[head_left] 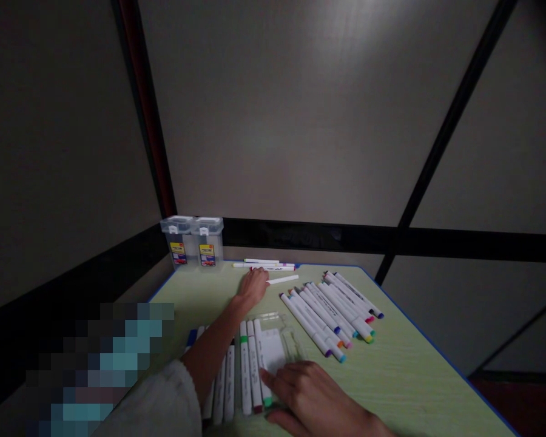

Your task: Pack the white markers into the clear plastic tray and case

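Note:
My left hand (253,285) reaches to the far part of the table, its fingers curled over one end of a white marker (284,280). Several more markers (264,264) lie just beyond those fingers. My right hand (316,391) is at the near edge, beside a clear plastic tray (269,317). Its index fingertip rests on a green-ended marker (260,352) in the tray, while the thumb stays apart, close to that marker's near end. Left of this one are a dark-red-ended marker (253,370) and a green-banded marker (244,370). My left forearm partly covers another row of markers (229,382).
Two clear lidded boxes (177,246) with yellow labels stand side by side at the back left corner. A loose group of white markers (332,309) with coloured ends lies on the right. The green table (418,370) has a blue edge, with grey wall panels behind.

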Available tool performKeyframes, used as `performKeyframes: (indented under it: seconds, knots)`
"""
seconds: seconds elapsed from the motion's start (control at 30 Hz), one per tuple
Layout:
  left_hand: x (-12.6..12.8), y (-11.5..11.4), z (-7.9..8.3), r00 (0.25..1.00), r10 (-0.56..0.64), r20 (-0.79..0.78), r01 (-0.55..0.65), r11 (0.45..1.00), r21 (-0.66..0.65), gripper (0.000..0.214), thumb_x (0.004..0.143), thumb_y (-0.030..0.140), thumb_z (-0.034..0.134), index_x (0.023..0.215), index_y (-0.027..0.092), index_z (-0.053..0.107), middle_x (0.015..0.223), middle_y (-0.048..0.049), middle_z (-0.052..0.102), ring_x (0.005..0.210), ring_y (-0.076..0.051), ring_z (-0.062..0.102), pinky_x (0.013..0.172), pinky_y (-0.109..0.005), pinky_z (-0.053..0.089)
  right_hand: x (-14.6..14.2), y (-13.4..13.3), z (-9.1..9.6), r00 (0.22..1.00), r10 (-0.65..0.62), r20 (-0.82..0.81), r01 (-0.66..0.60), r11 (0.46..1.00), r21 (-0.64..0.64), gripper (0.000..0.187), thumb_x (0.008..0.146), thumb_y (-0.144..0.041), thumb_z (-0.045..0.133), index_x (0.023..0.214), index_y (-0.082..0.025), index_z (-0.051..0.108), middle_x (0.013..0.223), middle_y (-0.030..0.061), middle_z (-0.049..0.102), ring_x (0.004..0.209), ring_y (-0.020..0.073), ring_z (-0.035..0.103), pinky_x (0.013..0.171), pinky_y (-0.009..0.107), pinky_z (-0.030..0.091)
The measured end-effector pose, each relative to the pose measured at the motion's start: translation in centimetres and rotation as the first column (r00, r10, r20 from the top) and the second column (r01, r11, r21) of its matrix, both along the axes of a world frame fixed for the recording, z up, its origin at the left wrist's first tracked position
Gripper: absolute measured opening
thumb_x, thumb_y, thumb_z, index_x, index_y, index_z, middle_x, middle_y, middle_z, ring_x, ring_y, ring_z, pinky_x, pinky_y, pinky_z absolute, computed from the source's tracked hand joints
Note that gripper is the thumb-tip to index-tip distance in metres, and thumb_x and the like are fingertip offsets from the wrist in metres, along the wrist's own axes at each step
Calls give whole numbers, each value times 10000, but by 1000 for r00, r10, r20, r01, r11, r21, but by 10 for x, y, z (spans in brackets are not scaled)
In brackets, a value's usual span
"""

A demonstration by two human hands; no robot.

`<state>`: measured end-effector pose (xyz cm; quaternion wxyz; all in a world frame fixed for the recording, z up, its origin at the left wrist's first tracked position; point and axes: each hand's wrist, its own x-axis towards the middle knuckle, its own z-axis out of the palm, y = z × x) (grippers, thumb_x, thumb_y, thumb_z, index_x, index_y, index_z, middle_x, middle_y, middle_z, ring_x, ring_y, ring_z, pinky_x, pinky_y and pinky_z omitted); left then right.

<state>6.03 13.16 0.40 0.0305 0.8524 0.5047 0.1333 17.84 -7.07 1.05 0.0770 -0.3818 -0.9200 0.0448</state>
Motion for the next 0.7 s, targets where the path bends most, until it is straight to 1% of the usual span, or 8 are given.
performKeyframes:
  seconds: [0.2,0.3,0.37,0.43,0.5,0.53,0.6,0.7]
  knots:
    - [-11,-19,9,992,84,99,-77,994,-78,288,868,295,511,1117,152,506,1113,-79,538,946,-196,562,788,-388,490,1,-1,2,1000,-11,2,11,1000,-18,463,826,-353,540,1230,-138,469,916,64,657,816,228,610,710,337,473]
    - [-20,-33,13,974,102,204,-83,992,-96,279,869,295,509,1108,152,512,1106,-77,542,940,-193,563,787,-384,490,1,-2,2,1000,3,14,-3,1000,-21,458,843,-367,513,1230,-125,467,921,77,655,818,233,607,704,345,474]
    - [-26,-43,14,950,113,292,-88,991,-99,237,865,285,516,1046,134,541,1039,-66,570,897,-179,575,769,-371,492,1,-3,3,1000,11,21,-11,1000,-21,457,852,-363,500,1235,-117,461,927,87,655,825,237,606,712,350,471]
    - [-32,-53,15,911,127,393,-96,991,-98,84,824,186,547,815,114,589,824,-31,612,800,-156,586,737,-318,477,1,-3,4,1000,14,24,-14,1000,-25,447,862,-357,483,1236,-114,460,926,90,655,831,238,604,721,352,468]
    - [-37,-62,16,855,143,498,-101,989,-110,87,772,130,551,687,123,568,663,-1,593,681,-138,586,639,-253,459,1,-3,5,1000,10,24,-9,1000,-29,437,871,-355,467,1238,-116,458,920,87,654,830,238,602,723,353,466]
    - [-39,-67,16,823,149,548,-98,988,-122,89,757,130,542,669,128,557,613,10,581,625,-131,580,582,-231,442,1,-3,5,1000,9,26,-9,999,-31,438,873,-357,464,1239,-119,457,915,84,653,825,237,602,720,354,466]
    - [-42,-77,17,756,155,636,-76,986,-151,89,738,157,528,651,136,538,573,18,576,571,-126,576,519,-210,415,1,-3,6,1000,7,26,-7,999,-31,447,868,-362,471,1245,-122,450,922,82,652,826,238,601,716,355,466]
    - [-48,-94,18,671,162,724,-30,981,-191,93,690,205,543,625,142,525,550,19,581,539,-131,574,503,-210,410,1,-3,6,1000,11,18,-10,1000,-29,450,868,-363,472,1247,-121,448,933,85,650,835,234,598,724,350,462]
